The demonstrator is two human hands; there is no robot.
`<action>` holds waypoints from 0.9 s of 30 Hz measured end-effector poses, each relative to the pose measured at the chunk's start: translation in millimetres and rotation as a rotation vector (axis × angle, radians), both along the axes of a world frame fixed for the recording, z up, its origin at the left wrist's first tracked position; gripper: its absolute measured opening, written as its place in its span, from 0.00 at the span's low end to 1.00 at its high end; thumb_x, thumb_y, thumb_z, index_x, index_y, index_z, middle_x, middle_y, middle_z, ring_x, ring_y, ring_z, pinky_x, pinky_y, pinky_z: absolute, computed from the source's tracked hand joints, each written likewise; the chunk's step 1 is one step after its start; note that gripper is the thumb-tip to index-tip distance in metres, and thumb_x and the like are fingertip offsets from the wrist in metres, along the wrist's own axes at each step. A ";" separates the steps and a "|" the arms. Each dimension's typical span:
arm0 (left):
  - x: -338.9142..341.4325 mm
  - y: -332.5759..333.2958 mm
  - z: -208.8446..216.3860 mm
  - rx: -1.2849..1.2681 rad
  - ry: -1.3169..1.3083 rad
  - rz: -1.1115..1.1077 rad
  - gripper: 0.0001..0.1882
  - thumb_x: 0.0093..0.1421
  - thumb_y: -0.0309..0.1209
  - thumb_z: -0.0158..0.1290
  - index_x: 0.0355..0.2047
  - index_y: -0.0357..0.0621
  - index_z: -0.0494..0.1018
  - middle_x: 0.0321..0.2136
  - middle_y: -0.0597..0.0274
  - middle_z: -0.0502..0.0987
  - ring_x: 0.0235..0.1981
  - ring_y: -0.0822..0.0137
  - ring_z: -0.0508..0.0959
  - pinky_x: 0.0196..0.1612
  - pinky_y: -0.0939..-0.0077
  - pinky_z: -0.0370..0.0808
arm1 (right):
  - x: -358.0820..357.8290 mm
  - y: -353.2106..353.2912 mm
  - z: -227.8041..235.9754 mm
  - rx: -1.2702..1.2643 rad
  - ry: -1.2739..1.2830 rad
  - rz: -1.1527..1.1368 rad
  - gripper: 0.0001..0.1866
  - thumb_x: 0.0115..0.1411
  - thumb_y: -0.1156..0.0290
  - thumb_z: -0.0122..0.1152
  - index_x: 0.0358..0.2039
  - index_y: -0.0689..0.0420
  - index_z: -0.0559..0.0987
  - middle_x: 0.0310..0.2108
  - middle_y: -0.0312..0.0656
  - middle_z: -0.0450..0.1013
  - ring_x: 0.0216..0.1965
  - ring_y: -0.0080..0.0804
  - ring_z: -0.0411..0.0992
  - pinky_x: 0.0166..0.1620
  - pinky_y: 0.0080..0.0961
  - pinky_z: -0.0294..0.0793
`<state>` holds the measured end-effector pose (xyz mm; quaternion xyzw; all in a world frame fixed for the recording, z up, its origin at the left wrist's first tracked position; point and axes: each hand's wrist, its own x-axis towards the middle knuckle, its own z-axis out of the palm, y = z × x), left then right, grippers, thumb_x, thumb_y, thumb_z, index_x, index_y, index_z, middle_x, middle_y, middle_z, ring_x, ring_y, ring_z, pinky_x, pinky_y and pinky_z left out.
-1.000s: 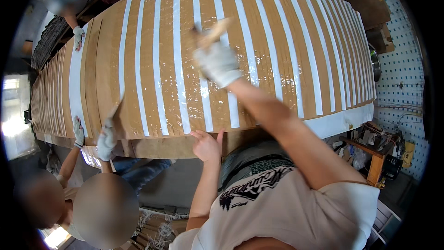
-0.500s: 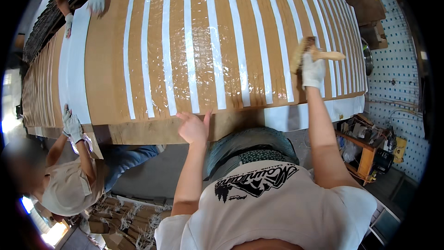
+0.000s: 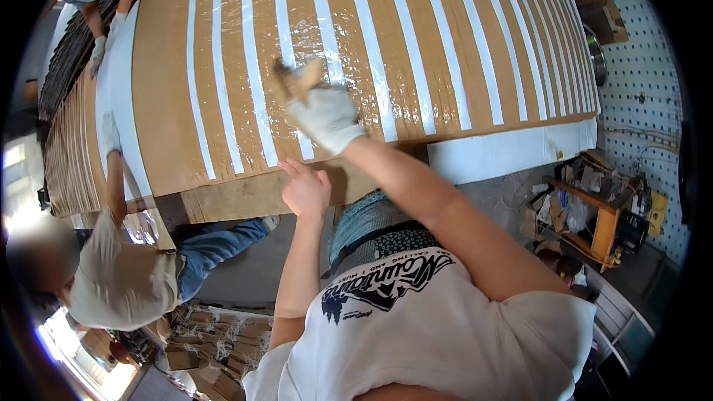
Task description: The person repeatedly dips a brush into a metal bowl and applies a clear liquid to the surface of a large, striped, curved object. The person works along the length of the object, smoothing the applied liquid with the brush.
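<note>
A long brown sheet (image 3: 165, 104) with white strips (image 3: 448, 52) running across it lies over the worktable, its middle glossy and wrinkled. My right hand (image 3: 327, 115), in a white glove, is wrapped round a wooden-handled brush (image 3: 308, 74). The brush is slightly blurred and is over the shiny middle of the sheet; whether its bristles touch is unclear. At the near edge of the sheet, my bare left hand (image 3: 306, 191) rests with its fingers stretched onto the brown surface and holds nothing.
A co-worker's gloved hand (image 3: 111, 134) touches a wide white band (image 3: 126, 96) at the left. Another person's gloved hands (image 3: 116, 30) are at the far left. A wooden stand with clutter (image 3: 605, 234) is at the right, cardboard pieces (image 3: 215, 349) at lower left.
My right hand has swept the brush left from the sheet's right part to its middle. My left hand stays at the near edge. Both co-workers' hands have shifted along the white band.
</note>
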<state>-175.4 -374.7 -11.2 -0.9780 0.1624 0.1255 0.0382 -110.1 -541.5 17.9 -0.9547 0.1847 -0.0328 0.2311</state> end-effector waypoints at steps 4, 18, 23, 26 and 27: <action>-6.6 11.0 1.6 -0.056 -0.011 0.013 0.36 0.56 0.39 0.49 0.59 0.22 0.63 0.61 0.24 0.62 0.30 0.50 0.84 0.33 0.62 0.81 | -88.8 -115.0 -2.7 0.110 0.188 -0.333 0.22 0.65 0.48 0.52 0.34 0.55 0.81 0.28 0.46 0.79 0.26 0.43 0.79 0.29 0.43 0.75; 0.7 59.9 0.2 -0.699 -0.181 0.090 0.30 0.55 0.20 0.48 0.60 0.31 0.65 0.61 0.42 0.67 0.60 0.44 0.69 0.62 0.59 0.67 | -48.7 -22.5 13.2 -0.067 -0.108 0.070 0.19 0.63 0.53 0.57 0.37 0.57 0.80 0.25 0.47 0.77 0.26 0.38 0.77 0.28 0.39 0.73; 6.8 60.9 -10.7 -0.563 -0.194 0.060 0.30 0.53 0.19 0.49 0.59 0.30 0.66 0.61 0.43 0.67 0.61 0.44 0.68 0.62 0.59 0.66 | -3.3 77.2 9.9 0.288 -0.065 0.010 0.26 0.62 0.46 0.54 0.26 0.59 0.80 0.25 0.49 0.77 0.21 0.38 0.77 0.20 0.37 0.72; 10.5 70.3 -15.8 -0.510 -0.173 0.036 0.31 0.52 0.19 0.49 0.60 0.34 0.67 0.63 0.48 0.67 0.61 0.48 0.68 0.61 0.60 0.68 | -21.0 48.4 6.4 0.236 0.021 0.025 0.29 0.63 0.44 0.52 0.20 0.58 0.80 0.23 0.48 0.77 0.18 0.37 0.76 0.19 0.37 0.72; 11.2 73.5 -16.2 -0.508 -0.147 0.028 0.30 0.53 0.19 0.49 0.60 0.32 0.66 0.63 0.45 0.65 0.61 0.46 0.68 0.61 0.59 0.68 | -29.4 27.2 -0.5 0.170 0.050 0.122 0.26 0.64 0.46 0.53 0.26 0.58 0.81 0.23 0.45 0.77 0.17 0.35 0.75 0.18 0.38 0.71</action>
